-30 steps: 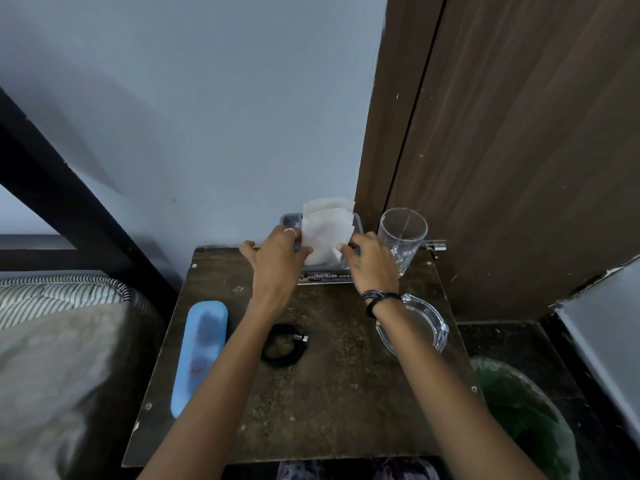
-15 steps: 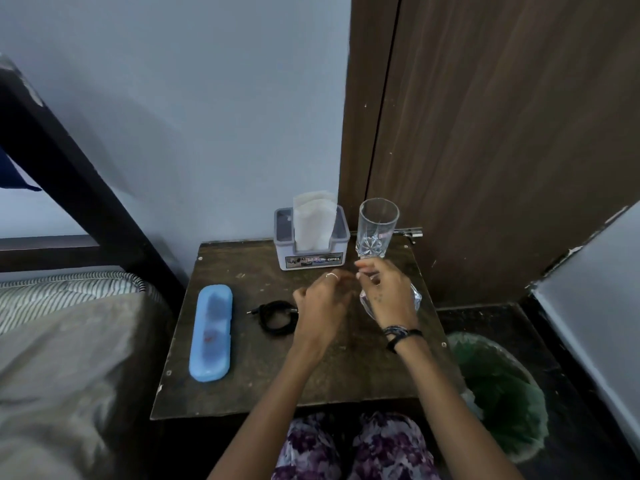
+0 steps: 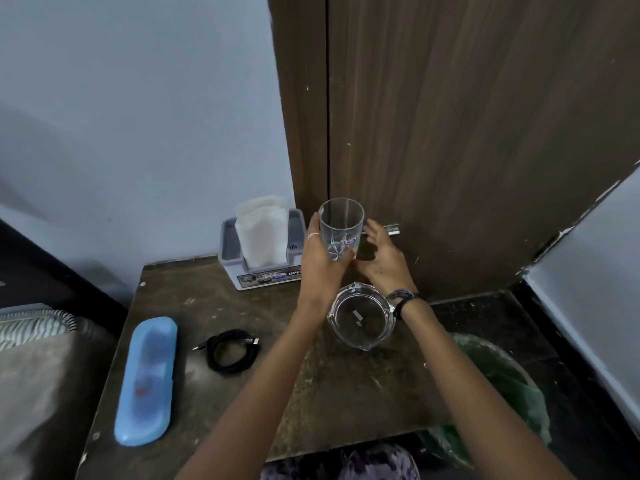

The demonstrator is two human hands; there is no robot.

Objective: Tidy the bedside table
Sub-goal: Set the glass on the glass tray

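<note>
A clear drinking glass (image 3: 341, 225) stands at the back right of the brown bedside table (image 3: 242, 410). My left hand (image 3: 318, 268) wraps round the glass's left side and base. Just to the right of the glass, my right hand (image 3: 381, 261) has relaxed fingers; whether they touch it I cannot tell. A glass ashtray (image 3: 362, 315) sits in front of both hands, between my wrists. Left of the glass is a grey tissue holder (image 3: 232, 268) with white tissues (image 3: 261, 230) standing in it. A coiled black cable (image 3: 230, 348) and a long blue case (image 3: 147, 381) lie on the left half.
A brown wooden door (image 3: 450, 133) with a metal latch (image 3: 393, 230) rises right behind the glass. A green-lined bin (image 3: 502, 393) stands on the floor right of the table. A bed with striped bedding (image 3: 34, 341) borders the left side.
Both hands moved from the tissue holder, back over the table's middle, then forward to the glass. My left hand now holds the glass.
</note>
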